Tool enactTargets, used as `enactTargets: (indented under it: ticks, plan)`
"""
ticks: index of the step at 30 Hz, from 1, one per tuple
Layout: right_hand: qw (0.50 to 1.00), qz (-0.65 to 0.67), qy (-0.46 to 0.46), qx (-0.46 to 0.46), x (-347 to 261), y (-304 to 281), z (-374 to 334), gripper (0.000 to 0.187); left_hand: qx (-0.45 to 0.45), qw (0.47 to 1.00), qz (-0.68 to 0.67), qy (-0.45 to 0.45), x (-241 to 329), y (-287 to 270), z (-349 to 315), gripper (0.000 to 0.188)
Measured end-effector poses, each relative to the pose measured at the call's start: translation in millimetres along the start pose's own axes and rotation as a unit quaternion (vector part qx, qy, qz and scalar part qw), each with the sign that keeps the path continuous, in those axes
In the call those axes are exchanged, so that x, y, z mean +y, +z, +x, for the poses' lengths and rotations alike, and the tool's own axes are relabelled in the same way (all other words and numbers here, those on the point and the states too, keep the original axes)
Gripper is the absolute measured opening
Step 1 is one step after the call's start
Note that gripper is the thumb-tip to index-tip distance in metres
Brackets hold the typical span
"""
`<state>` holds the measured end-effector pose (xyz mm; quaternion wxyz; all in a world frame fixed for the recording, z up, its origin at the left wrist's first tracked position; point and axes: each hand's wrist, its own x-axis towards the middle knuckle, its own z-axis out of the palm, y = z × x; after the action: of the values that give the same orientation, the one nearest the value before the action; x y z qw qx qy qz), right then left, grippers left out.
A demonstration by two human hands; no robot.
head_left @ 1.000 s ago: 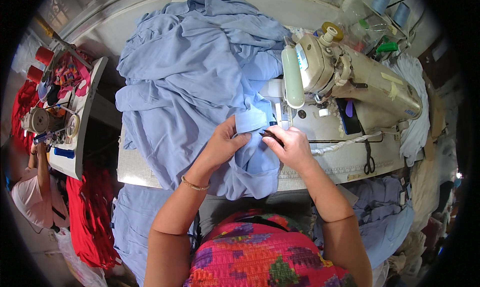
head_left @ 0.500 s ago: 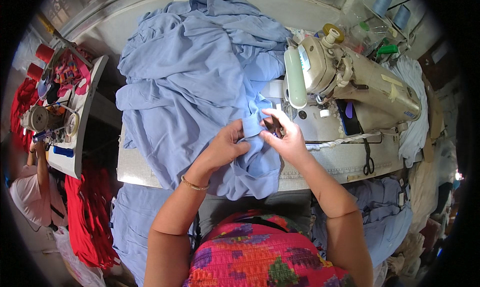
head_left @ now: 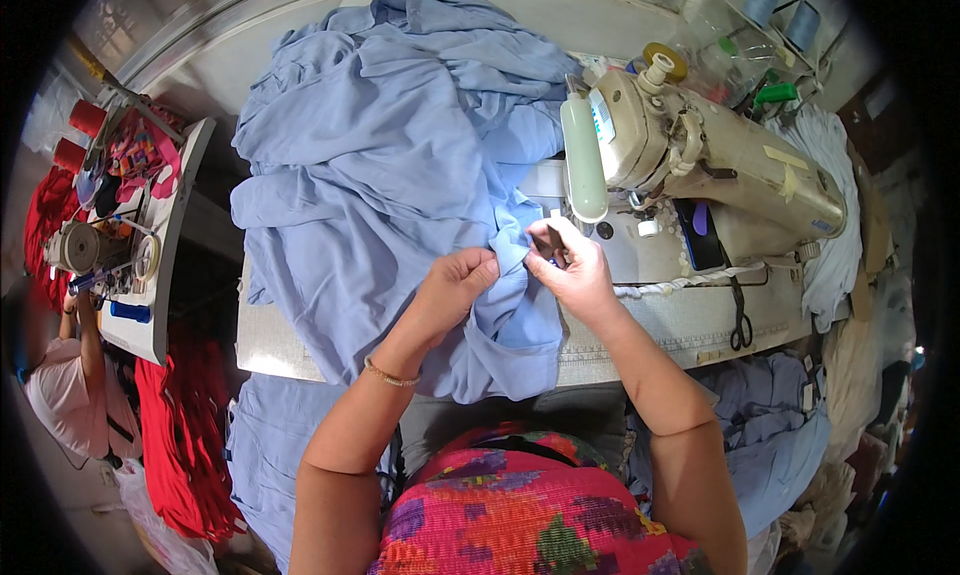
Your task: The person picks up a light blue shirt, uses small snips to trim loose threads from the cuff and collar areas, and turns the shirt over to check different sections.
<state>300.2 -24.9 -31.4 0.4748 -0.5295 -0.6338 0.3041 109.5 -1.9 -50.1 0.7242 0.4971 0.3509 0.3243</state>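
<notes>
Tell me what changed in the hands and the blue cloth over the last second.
The right hand slid up and left along the blue cloth toward the sewing machine, carrying a small dark tool that shows only in part. The left hand followed slightly up, closing the gap and bunching the cloth edge between both hands. Both kept their pinch on the cloth. The machine, the scissors and the cloth heap stayed put.

- Cloth (head_left: pixel 390 165): plain light blue.
- Sewing machine (head_left: pixel 720 165): beige, pale green end.
- Top (head_left: pixel 520 525): pink, with green, orange and purple patches.
- Fabric (head_left: pixel 180 445): red.
- Spools (head_left: pixel 85 120): red.
- Scissors (head_left: pixel 741 320): black.
</notes>
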Motion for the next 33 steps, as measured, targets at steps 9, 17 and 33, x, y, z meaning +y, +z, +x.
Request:
enactTargets:
  ticks: [9,17,33]
  plan:
    - [0.991,-0.105,-0.082,0.019,-11.9,-0.7,14.9,0.028,0.019,0.994,0.084,0.064,10.5,13.4,-3.6,0.014]
    - [0.958,-0.192,-0.204,-0.061,-31.2,2.6,17.5,0.028,-0.036,0.952,0.301,0.033,8.5,11.4,-3.4,0.014]
    - [0.993,0.060,0.029,-0.100,-14.6,-12.4,-10.6,0.037,-0.017,0.999,0.006,0.038,-1.0,12.1,2.3,0.011]
